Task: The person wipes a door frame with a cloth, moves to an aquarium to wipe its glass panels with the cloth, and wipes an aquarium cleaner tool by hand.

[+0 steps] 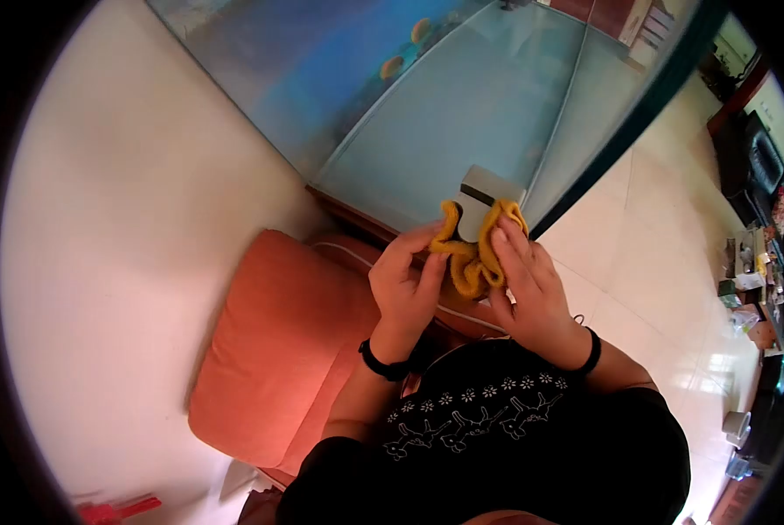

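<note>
A mustard-yellow cloth [471,271] is bunched between my two hands, in front of a glass enclosure. My left hand [405,280] pinches the cloth's left edge between thumb and fingers. My right hand [532,293] is closed on the right side of the same cloth, its fingers bent over the folds. Just beyond the cloth is a silver-grey block [494,185] with a dark stripe across it. Folds of cloth lie against its near end, and I cannot tell what it is or whether it is fixed to the glass.
The glass enclosure [462,114] has a blue picture along its left side and a dark edge on the right. An orange cushioned seat [274,350] stands at left, beside a pale wall [121,219]. Tiled floor [646,289] stretches right toward a dark sofa [764,162] and cluttered furniture.
</note>
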### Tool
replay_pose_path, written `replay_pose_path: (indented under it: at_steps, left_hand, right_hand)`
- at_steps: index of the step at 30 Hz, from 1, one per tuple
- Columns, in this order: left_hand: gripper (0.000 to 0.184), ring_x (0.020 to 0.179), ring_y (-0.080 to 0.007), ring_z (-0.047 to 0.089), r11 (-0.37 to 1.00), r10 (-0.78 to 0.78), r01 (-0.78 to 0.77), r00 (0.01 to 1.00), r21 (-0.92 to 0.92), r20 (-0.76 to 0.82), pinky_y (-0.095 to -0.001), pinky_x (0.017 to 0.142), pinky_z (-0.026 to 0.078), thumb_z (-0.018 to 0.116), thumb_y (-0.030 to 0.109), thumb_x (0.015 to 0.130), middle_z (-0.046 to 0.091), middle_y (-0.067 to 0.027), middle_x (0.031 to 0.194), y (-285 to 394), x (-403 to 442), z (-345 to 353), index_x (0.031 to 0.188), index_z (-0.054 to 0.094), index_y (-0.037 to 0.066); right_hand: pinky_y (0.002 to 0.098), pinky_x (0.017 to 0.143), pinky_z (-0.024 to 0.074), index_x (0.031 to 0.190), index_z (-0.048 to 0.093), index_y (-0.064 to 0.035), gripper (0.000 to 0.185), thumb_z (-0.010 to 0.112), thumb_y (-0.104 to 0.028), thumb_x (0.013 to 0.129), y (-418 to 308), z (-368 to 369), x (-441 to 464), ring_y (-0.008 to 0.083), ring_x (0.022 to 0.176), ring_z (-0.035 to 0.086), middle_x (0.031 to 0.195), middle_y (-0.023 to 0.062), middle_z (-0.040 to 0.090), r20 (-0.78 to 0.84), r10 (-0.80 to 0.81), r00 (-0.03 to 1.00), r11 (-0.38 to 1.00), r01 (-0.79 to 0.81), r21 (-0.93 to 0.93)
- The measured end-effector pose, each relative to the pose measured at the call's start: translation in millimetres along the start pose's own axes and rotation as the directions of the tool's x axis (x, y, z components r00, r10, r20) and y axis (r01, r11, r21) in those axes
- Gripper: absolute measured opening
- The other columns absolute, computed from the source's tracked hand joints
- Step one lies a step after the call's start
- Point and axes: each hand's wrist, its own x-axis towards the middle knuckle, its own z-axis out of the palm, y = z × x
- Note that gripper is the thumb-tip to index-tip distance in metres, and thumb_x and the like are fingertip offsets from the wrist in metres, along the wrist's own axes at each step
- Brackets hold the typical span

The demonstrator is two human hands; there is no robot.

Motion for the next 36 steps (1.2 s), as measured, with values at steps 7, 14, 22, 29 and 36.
replay_pose_path:
  at_steps: [7,14,22,29,36]
  left_hand:
    - [0.022,0.099,-0.0290,0.065,0.983,0.181,-0.183,0.981,0.020,0.075,-0.0335,0.084,0.051,0.062,0.001,0.085,0.066,-0.0131,0.116,17,39,40,0.106,0.062,0.002]
    - [0.018,0.095,-0.0337,0.064,0.979,0.090,-0.024,0.940,-0.200,0.328,-0.0387,0.082,0.051,0.062,0.005,0.087,0.066,-0.0163,0.115,1,40,21,0.104,0.059,0.001]
    - [0.013,0.090,-0.0335,0.064,0.984,0.167,-0.142,0.940,-0.106,0.296,-0.0378,0.079,0.051,0.065,0.004,0.083,0.068,-0.0135,0.110,1,30,4,0.094,0.059,0.001]
    - [0.022,0.083,-0.0281,0.064,0.919,0.395,-0.388,0.906,-0.074,0.149,-0.0341,0.074,0.050,0.070,-0.008,0.070,0.068,-0.0091,0.092,0,64,-2,0.082,0.057,0.005]
    - [0.030,0.084,-0.0301,0.060,0.754,0.603,-0.635,0.770,0.165,0.207,-0.0364,0.072,0.048,0.059,-0.012,0.073,0.065,-0.0116,0.097,9,78,24,0.099,0.063,0.003]
  right_hand:
    - [0.0408,0.085,0.0513,0.133,0.044,0.0055,0.067,0.059,0.002,0.067,-23,-34,51,0.0370,0.098,0.059,0.128,0.0218,0.053,0.144,0.208,0.968,0.935,-0.154,-0.318]
    - [0.0411,0.082,0.0523,0.127,0.053,-0.0053,0.064,0.058,0.003,0.063,-27,-39,58,0.0352,0.094,0.061,0.115,0.0166,0.062,0.077,0.252,0.965,0.906,-0.207,-0.369]
    - [0.0386,0.087,0.0521,0.127,0.056,-0.0026,0.068,0.067,0.008,0.062,-9,-4,12,0.0363,0.101,0.063,0.121,0.0175,0.063,-0.272,0.190,0.943,0.880,-0.286,-0.378]
    - [0.0399,0.093,0.0498,0.132,0.052,-0.0022,0.070,0.076,0.001,0.066,31,29,-9,0.0372,0.108,0.062,0.127,0.0213,0.059,-0.390,-0.026,0.920,0.954,-0.094,-0.284]
    - [0.0345,0.083,0.0517,0.131,0.053,-0.0027,0.070,0.069,0.007,0.064,44,23,-9,0.0314,0.099,0.065,0.128,0.0200,0.059,-0.326,-0.081,0.942,0.997,0.072,-0.039]
